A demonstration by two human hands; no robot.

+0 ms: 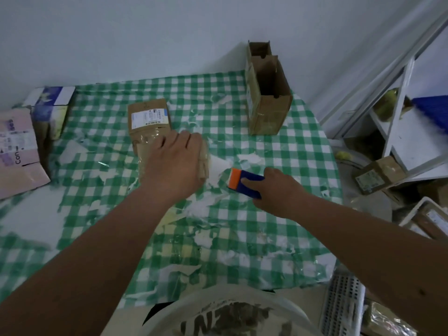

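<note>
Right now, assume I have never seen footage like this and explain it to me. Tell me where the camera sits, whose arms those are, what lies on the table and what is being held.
There is no machine here. A person wears one wide-angle camera on the head, looking forward and down, so the two arms are their own. The left hand lies on a taped cardboard parcel with a shipping label; its fingertips are hidden. The right hand grips a blue tool with an orange end, possibly a box cutter. Both are over a table with a worn green checked cloth. An open cardboard box stands farther back, and a pink box lies at the left.
</note>
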